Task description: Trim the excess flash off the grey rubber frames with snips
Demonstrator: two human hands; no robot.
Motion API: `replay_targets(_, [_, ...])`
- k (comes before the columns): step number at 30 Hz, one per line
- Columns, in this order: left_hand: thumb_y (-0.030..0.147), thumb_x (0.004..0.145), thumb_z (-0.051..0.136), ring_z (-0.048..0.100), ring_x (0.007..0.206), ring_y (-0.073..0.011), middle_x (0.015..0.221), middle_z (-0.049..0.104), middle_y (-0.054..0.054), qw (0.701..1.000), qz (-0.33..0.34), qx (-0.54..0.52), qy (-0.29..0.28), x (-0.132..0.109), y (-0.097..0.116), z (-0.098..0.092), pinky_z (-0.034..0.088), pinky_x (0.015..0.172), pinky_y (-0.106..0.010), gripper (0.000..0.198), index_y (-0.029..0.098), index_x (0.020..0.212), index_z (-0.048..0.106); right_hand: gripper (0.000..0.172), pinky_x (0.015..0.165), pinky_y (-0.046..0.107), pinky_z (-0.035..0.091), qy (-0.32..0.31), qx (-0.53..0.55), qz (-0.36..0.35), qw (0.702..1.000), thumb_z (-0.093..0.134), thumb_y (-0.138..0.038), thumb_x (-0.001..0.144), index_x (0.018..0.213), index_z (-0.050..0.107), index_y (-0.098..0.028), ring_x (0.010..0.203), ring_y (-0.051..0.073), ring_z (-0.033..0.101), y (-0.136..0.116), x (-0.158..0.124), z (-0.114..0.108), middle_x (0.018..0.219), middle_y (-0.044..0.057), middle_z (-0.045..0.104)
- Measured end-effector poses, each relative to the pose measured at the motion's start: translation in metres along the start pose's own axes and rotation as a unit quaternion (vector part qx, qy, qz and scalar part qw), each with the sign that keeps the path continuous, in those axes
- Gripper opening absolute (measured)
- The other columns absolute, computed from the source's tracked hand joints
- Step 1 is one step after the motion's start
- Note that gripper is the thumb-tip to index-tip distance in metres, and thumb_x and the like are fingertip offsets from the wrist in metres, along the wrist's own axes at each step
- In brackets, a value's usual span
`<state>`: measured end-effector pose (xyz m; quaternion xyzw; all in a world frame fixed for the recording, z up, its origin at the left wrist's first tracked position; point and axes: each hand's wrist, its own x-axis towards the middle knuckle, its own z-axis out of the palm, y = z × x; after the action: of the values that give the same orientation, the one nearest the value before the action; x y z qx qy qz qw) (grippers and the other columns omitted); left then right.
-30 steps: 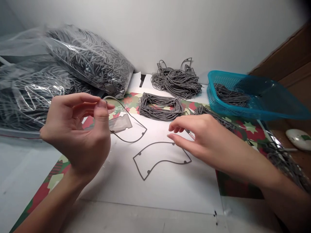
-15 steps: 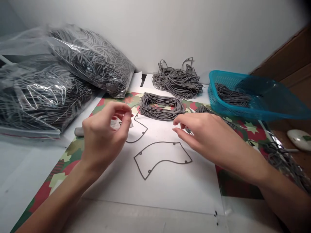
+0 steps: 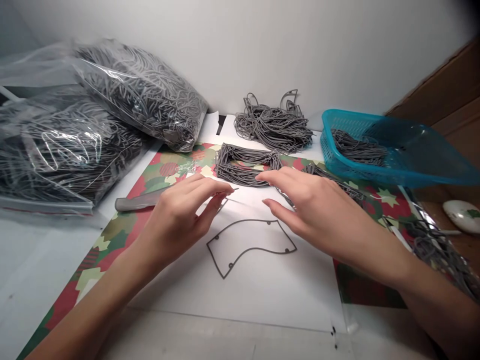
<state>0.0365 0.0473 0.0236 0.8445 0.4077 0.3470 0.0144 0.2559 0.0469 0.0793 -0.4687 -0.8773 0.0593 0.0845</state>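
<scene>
The left hand point(image 3: 176, 222) has moved from the left of the work area to the middle and now sits palm down, just beside the right hand point(image 3: 318, 215). Its fingers and thumb stand in a narrow spread around a thin gray rubber gasket point(image 3: 222, 204); whether they grip it cannot be determined. The right hand's fingers are slightly spread, holding nothing visible, near the stacked gasket bundle point(image 3: 247, 167) at upper center. A second gasket point(image 3: 247, 220) lies flat on the white sheet point(image 3: 240, 305) below both hands.
</scene>
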Motion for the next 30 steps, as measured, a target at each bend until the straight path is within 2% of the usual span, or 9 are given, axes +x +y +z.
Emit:
replay_targets(3, [0.011, 0.091, 0.048, 0.064, 0.073, -0.0207, 0.079, 0.071, -0.005, 0.997, -0.005, 0.065, -0.038, -0.002, -0.006, 0.002, 0.049, 0.066, -0.032, 0.015, 0.016, 0.09, 0.063, 0.031, 0.075, 0.035, 0.048, -0.015, -0.021, 0.014, 1.0, 0.052, -0.019, 0.092, 0.122, 0.058, -0.017, 0.095, 0.026, 0.065, -0.001, 0.002, -0.002, 0.112, 0.01, 0.066])
replay_targets(7, [0.014, 0.092, 0.041, 0.061, 0.07, -0.0241, 0.074, 0.069, -0.007, 0.984, -0.008, 0.134, -0.119, -0.004, -0.01, 0.004, 0.046, 0.06, -0.035, 0.026, 0.016, 0.086, 0.066, 0.027, 0.067, 0.033, 0.045, -0.063, -0.049, 0.024, 0.997, 0.049, -0.021, 0.093, 0.116, 0.061, -0.018, 0.093, 0.026, 0.066, 0.003, 0.001, -0.001, 0.103, 0.009, 0.068])
replay_targets(13, [0.014, 0.091, 0.04, 0.06, 0.074, -0.024, 0.077, 0.068, -0.008, 0.973, -0.018, 0.127, -0.19, -0.006, -0.014, 0.007, 0.047, 0.065, -0.035, 0.026, 0.016, 0.093, 0.066, 0.019, 0.052, 0.028, 0.03, -0.183, -0.1, -0.003, 0.978, 0.05, -0.012, 0.088, 0.087, 0.067, -0.019, 0.07, 0.02, 0.065, 0.01, -0.004, 0.006, 0.077, 0.006, 0.069])
replay_targets(19, [0.011, 0.087, 0.042, 0.057, 0.076, -0.0225, 0.079, 0.066, -0.007, 0.97, -0.031, 0.087, -0.223, -0.006, -0.014, 0.007, 0.044, 0.066, -0.034, 0.023, 0.018, 0.081, 0.063, 0.026, 0.047, 0.03, 0.016, -0.196, -0.166, -0.012, 0.966, 0.05, -0.004, 0.081, 0.063, 0.062, -0.018, 0.051, 0.018, 0.056, 0.011, -0.003, 0.007, 0.056, 0.005, 0.059])
replay_targets(25, [0.017, 0.089, 0.046, 0.057, 0.079, -0.0217, 0.086, 0.065, -0.007, 0.965, -0.035, 0.002, -0.262, -0.007, -0.006, 0.008, 0.042, 0.066, -0.033, 0.019, 0.018, 0.092, 0.065, 0.019, 0.049, 0.028, 0.023, -0.21, -0.106, -0.013, 0.972, 0.053, -0.009, 0.083, 0.081, 0.068, -0.02, 0.062, 0.021, 0.064, 0.011, -0.002, 0.007, 0.069, 0.004, 0.068])
replay_targets(30, [0.019, 0.09, 0.049, 0.055, 0.08, -0.0224, 0.086, 0.063, -0.006, 0.962, -0.021, 0.002, -0.272, -0.008, -0.004, 0.011, 0.04, 0.067, -0.033, 0.017, 0.02, 0.09, 0.066, 0.017, 0.051, 0.028, 0.025, -0.201, -0.091, -0.026, 0.975, 0.055, -0.011, 0.085, 0.078, 0.067, -0.019, 0.065, 0.019, 0.063, 0.01, -0.004, 0.01, 0.071, 0.004, 0.068])
